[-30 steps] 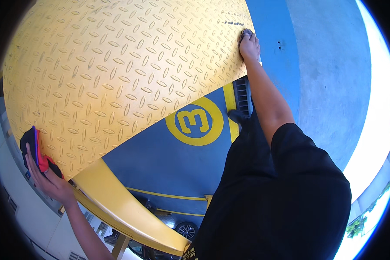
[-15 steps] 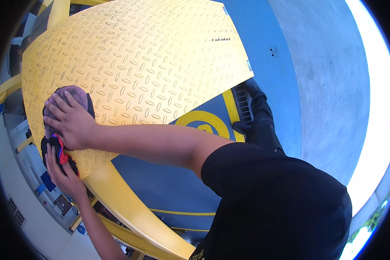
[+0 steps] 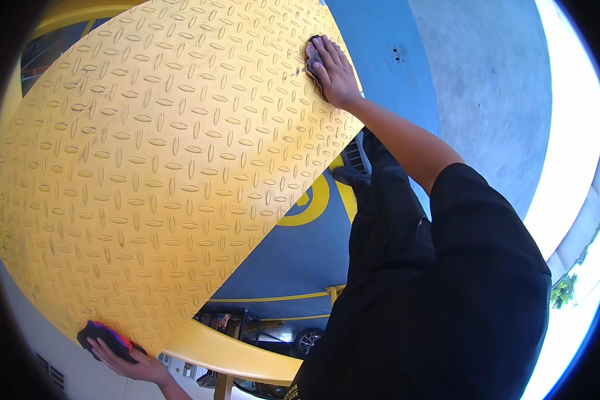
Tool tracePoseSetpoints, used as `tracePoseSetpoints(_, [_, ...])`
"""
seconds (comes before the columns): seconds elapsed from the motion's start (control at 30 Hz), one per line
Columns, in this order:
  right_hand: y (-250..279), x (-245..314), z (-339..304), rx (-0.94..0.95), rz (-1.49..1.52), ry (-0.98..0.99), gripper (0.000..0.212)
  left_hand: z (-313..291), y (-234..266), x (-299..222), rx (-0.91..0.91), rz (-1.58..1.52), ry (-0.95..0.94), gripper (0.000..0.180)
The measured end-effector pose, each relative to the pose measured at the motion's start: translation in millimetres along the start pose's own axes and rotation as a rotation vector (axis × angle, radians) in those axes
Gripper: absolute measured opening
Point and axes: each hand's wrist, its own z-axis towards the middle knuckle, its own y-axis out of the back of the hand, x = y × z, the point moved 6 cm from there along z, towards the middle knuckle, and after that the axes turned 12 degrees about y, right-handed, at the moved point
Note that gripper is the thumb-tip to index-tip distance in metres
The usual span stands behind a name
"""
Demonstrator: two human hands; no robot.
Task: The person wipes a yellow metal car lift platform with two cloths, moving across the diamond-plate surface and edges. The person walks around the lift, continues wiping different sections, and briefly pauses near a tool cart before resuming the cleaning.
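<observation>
A large yellow tread plate with raised oval bumps fills much of the head view. My right hand holds a dark-edged, pinkish-grey cloth against the plate's far right part, its fingers stretched over it. At the near left end of the plate, my left hand has hold of a black cloth with red and blue trim, which rests at the plate's edge. The fingers of the left hand lie along the outer side of this cloth. Scattered dark smudges mark the plate.
A rounded yellow beam runs below the plate. To the right lie a blue floor strip and grey concrete. My legs stand beside the plate, near a floor grate. A car wheel shows beneath.
My right hand has carried its cloth from the left end of the plate to the far right. The left hand with the black cloth appears lower, and the view has shifted closer over the plate.
</observation>
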Motion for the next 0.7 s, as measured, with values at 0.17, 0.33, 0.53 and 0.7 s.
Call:
tracePoseSetpoints(0.17, [-13.1,-60.9,45.3,-0.003,-0.089,-0.103,0.062,-3.1,-0.5,5.8,0.04,0.032,0.029,0.062])
tracePoseSetpoints(0.33, [-15.2,-100.6,135.8,-0.024,0.06,-0.459,0.075,1.1,-2.3,3.9,0.058,0.003,0.02,0.071])
tracePoseSetpoints(0.53, [-27.0,139.1,218.6,-0.126,0.148,-0.027,0.079,-8.9,7.8,5.6,0.065,0.006,0.049,0.073])
tracePoseSetpoints(0.7, [-14.1,415.4,99.9,-0.02,0.521,0.657,0.07,7.4,-4.1,3.5,0.052,0.004,0.0,0.074])
